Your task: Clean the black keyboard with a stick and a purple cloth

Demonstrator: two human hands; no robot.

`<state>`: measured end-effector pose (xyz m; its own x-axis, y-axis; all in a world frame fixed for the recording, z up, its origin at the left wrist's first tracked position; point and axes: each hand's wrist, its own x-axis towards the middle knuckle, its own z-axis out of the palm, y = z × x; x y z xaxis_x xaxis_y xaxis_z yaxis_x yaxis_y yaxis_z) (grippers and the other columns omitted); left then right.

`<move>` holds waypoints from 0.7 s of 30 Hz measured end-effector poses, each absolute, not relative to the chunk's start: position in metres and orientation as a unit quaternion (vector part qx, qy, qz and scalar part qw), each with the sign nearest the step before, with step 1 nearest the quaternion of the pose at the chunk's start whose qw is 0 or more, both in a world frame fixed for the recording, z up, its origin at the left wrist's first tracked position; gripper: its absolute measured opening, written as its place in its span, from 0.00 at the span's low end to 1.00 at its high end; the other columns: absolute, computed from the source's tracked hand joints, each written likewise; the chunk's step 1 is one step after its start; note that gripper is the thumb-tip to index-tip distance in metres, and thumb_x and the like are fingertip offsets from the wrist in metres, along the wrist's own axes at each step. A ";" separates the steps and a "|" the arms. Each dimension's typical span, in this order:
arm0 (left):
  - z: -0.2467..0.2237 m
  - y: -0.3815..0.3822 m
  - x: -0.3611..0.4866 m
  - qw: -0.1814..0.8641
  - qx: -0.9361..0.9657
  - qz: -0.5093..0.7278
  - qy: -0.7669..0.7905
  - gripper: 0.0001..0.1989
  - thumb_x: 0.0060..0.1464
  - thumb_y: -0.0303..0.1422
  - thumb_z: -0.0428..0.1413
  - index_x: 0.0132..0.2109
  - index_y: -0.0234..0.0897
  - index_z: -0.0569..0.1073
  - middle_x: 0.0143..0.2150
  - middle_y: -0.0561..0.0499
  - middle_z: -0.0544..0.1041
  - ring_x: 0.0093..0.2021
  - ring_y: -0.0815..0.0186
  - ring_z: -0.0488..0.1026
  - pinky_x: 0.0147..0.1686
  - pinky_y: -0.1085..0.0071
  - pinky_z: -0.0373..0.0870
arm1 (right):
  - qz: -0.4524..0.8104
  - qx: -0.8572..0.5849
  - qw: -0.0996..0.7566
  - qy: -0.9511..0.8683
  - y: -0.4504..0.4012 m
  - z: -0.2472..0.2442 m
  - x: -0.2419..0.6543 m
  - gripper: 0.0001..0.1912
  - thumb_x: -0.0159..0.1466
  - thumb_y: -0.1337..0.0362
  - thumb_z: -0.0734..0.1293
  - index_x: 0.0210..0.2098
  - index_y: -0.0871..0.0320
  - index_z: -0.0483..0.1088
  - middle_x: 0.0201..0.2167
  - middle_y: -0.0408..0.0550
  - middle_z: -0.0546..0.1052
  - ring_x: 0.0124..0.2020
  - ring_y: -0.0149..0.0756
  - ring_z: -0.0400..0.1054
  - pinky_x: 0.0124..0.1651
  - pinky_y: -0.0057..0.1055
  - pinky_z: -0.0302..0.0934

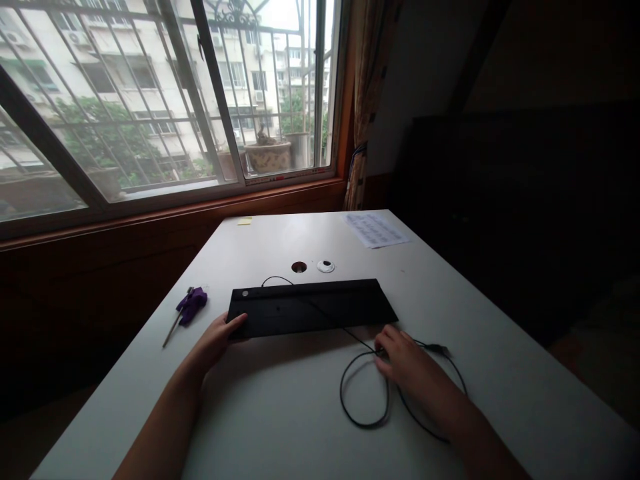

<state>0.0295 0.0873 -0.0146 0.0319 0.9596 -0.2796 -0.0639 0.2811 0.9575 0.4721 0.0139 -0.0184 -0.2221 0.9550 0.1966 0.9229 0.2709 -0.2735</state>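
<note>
A black keyboard (310, 310) with its plain back facing up is over the white table, its near edge casting a shadow. My left hand (225, 330) grips its left end, thumb on top and fingers underneath. From its far edge a thin black cable (357, 339) loops over and runs across the back toward me. My right hand (395, 353) is closed on this cable, just off the keyboard's near right corner. Coils of the cable lie around that hand, and a plug (439, 349) rests to its right.
On the left of the table (280, 427) lies a purple cloth-like thing (193, 305) with a thin stick. Beyond the keyboard are a round hole (299, 267) and a white round cover (326, 266). Printed sheets (377, 230) and a yellow note (245, 221) lie near the far edge.
</note>
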 end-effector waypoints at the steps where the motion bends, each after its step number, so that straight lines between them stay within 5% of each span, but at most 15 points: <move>1: -0.015 0.088 0.029 0.592 0.410 0.433 0.542 0.26 0.46 0.47 0.71 0.46 0.34 0.76 0.43 0.44 0.81 0.39 0.58 0.79 0.35 0.67 0.77 | 0.052 -0.602 0.152 -0.782 0.016 -0.016 0.473 0.09 0.57 0.74 0.67 0.33 0.53 0.73 0.40 0.49 0.74 0.41 0.44 0.71 0.45 0.40 0.67; 7: -0.017 0.089 0.026 0.608 0.412 0.418 0.535 0.26 0.47 0.46 0.71 0.47 0.33 0.76 0.43 0.43 0.80 0.38 0.60 0.78 0.34 0.68 0.77 | 0.078 -0.631 0.121 -0.762 0.025 -0.003 0.490 0.14 0.52 0.80 0.61 0.30 0.54 0.66 0.33 0.45 0.74 0.30 0.35 0.70 0.33 0.32 0.59; 14: -0.018 0.089 0.024 0.613 0.415 0.409 0.534 0.25 0.48 0.45 0.71 0.46 0.33 0.77 0.42 0.44 0.81 0.38 0.59 0.78 0.35 0.67 0.78 | -0.021 -0.671 0.202 -0.713 0.055 0.017 0.552 0.01 0.61 0.64 0.64 0.34 0.51 0.68 0.35 0.44 0.77 0.31 0.38 0.70 0.31 0.33 0.54; 21: -0.015 0.089 0.027 0.611 0.405 0.413 0.541 0.25 0.45 0.45 0.72 0.44 0.33 0.77 0.39 0.45 0.81 0.37 0.59 0.79 0.32 0.68 0.77 | -0.104 -0.724 0.278 -0.623 0.111 0.078 0.593 0.08 0.63 0.58 0.65 0.37 0.53 0.75 0.38 0.49 0.79 0.33 0.41 0.70 0.35 0.36 0.58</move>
<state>0.0266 0.0886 -0.0147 0.0741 0.9421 -0.3271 -0.0667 0.3320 0.9409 0.5928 0.1107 0.0778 0.2026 0.8440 0.4967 0.9596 -0.0701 -0.2724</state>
